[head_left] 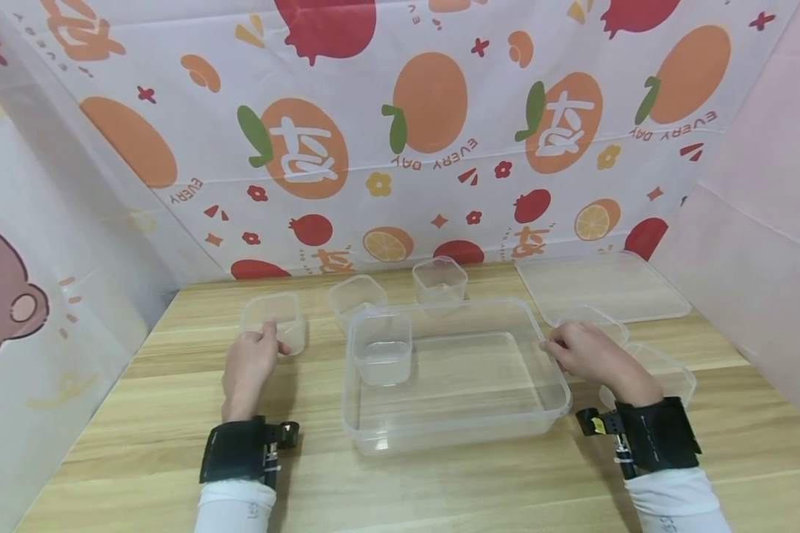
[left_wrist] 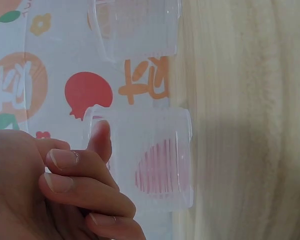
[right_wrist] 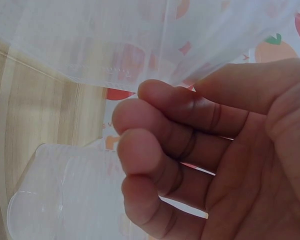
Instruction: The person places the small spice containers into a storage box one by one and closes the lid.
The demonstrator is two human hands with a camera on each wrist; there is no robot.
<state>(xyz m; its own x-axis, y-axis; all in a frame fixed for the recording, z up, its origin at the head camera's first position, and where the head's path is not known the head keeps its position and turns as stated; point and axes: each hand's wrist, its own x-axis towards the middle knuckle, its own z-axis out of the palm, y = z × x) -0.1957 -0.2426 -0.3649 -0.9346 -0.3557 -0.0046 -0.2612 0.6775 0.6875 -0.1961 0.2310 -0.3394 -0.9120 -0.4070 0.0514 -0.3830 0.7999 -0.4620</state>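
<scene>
A clear plastic box [head_left: 453, 435], large and rectangular, stands upright on the table in the middle. Inside its left end sits a small clear container [head_left: 383, 346]. My right hand [head_left: 588, 354] pinches the box's right rim; in the right wrist view its fingers curl at the edge of the box [right_wrist: 125, 50]. To the left of the box, my left hand [head_left: 248, 369] pinches the near rim of another small clear container [head_left: 288, 309]. The left wrist view has that container [left_wrist: 150, 160] close to the tabletop, one fingertip at its rim.
Behind the box stand two small clear containers, one left [head_left: 358, 296] and one right [head_left: 440, 280]. Two more, a farther one [head_left: 593, 317] and a nearer one [head_left: 670, 376], lie beside my right hand. A flat clear lid [head_left: 607, 285] lies at the back right, before the printed cloth [head_left: 433, 200].
</scene>
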